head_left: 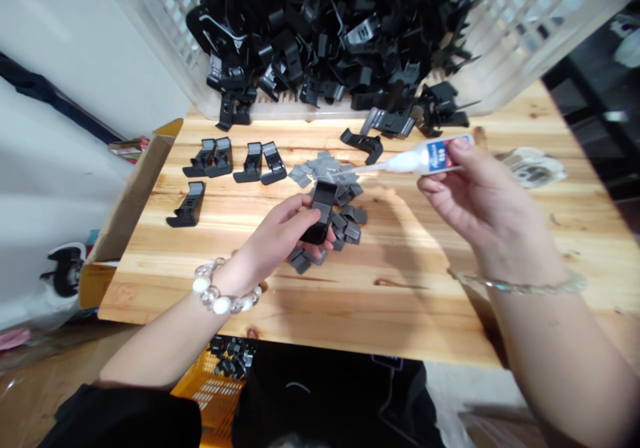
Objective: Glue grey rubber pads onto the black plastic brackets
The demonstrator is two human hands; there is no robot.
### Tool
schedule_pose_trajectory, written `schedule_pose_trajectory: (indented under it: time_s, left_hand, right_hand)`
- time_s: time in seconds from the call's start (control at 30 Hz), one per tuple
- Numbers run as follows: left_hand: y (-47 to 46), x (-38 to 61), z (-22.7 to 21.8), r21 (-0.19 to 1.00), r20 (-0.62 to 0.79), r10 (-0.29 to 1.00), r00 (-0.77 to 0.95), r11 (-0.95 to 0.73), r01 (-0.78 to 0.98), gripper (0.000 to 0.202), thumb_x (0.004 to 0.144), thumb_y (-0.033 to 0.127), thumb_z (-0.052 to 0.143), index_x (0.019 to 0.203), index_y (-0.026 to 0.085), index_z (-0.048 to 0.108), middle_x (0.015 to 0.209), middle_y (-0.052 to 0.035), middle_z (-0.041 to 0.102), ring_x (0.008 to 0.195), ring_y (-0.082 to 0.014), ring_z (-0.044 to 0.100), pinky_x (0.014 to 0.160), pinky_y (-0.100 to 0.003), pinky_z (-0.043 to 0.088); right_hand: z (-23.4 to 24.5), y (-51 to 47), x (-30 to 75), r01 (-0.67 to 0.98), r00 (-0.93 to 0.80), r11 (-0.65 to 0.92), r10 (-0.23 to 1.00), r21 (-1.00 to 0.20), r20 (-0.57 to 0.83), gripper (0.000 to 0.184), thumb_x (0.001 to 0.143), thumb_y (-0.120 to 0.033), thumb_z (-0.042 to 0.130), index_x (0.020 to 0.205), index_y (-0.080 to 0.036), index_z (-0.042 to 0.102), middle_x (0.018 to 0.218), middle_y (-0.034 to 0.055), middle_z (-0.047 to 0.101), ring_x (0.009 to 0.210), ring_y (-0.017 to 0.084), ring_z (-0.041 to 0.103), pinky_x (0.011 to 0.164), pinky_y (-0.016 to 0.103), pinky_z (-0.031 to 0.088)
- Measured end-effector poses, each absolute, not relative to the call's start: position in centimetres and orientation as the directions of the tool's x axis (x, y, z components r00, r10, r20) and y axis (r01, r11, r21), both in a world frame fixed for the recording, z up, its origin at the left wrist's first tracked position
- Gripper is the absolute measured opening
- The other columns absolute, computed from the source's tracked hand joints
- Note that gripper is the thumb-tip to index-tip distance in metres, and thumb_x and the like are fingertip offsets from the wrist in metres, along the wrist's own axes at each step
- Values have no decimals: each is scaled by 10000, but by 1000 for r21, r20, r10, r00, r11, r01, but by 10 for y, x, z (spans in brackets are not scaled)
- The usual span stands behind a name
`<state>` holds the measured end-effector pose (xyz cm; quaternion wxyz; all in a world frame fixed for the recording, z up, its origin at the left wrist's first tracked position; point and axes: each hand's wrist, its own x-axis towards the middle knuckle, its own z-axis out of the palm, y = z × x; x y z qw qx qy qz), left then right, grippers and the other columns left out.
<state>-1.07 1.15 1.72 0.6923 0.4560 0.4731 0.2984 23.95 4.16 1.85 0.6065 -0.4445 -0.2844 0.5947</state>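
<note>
Bracket [323, 203] of black plastic sits pinched between thumb and fingers of the left hand [277, 228], above the wooden table [350, 315]. The right hand [477, 201], well apart from the left, grips a squeeze bottle [409, 161], its thin nozzle pointing leftward near the bracket. Flat grey pieces [325, 167] lie scattered around; behind stands a white plastic crate [530, 41] heaped with black parts [293, 58].

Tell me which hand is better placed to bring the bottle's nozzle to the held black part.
Probably the right hand: it holds the white bottle with the nozzle pointing leftward, while the left hand is occupied gripping the black part.
</note>
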Motion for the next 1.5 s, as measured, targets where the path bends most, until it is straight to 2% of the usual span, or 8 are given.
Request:
schedule_pose_trajectory:
  time_s: [0.13,0.23,0.37,0.53,0.7,0.97,1.27,1.5]
  left_hand:
    - [11,-10,19,900,-421,822,384,430,67,102,924,247,494,857,170,491,751,-44,684,652,-144,663,525,-217,513]
    - [11,-10,19,897,-434,810,396,430,102,95,928,250,490,877,170,504,743,-37,678,650,-139,661,525,-213,510]
    - [10,-10,20,901,-430,806,407,415,128,107,935,254,491,868,171,504,740,-23,670,642,-124,654,525,-205,513]
    - [10,-9,20,882,-471,777,419,429,196,107,946,244,473,867,172,481,731,-18,669,621,-114,647,492,-186,497]
    - [10,-9,18,883,-469,767,439,414,221,98,949,240,466,882,171,485,753,-22,675,650,-115,652,519,-192,517]
    - [10,-6,20,875,-484,771,414,420,240,90,932,245,483,874,176,486,744,-30,679,609,-116,642,501,-197,497]
    - [10,-6,20,878,-479,772,418,417,237,100,928,266,493,883,178,484,763,-35,680,627,-119,643,527,-207,512]
    - [10,-7,18,879,-476,772,422,413,236,86,932,254,489,899,175,481,764,-33,675,628,-118,650,520,-199,515]
  right_hand:
    - [19,43,234,-436,268,94,963,-895,-30,171,835,-223,652,671,-191,613,670,-8,546,506,58,445,412,211,359]
    - [18,43,231,-331,361,257,923,-908,130,251,829,-182,557,582,-182,515,525,-26,452,388,66,380,347,235,253]
    - [17,42,231,-184,446,362,859,-914,250,126,716,-106,522,619,-188,531,437,-71,397,291,59,290,287,226,117]
    - [13,44,234,-62,480,449,796,-891,367,88,672,-109,529,650,-194,537,483,-86,437,306,60,337,258,222,172]
    - [7,45,239,116,461,513,730,-850,504,82,678,-86,578,652,-163,591,582,-45,521,497,49,429,432,187,303]
    - [9,42,238,127,459,473,751,-872,475,104,684,-94,661,630,-177,632,619,-10,523,566,74,434,449,190,284]
    - [8,41,240,88,411,442,801,-893,436,121,734,-162,723,658,-191,633,629,-15,504,521,66,415,422,194,279]
    - [5,44,242,164,446,455,757,-875,477,133,703,-152,727,638,-168,612,644,-12,510,541,57,416,450,193,262]
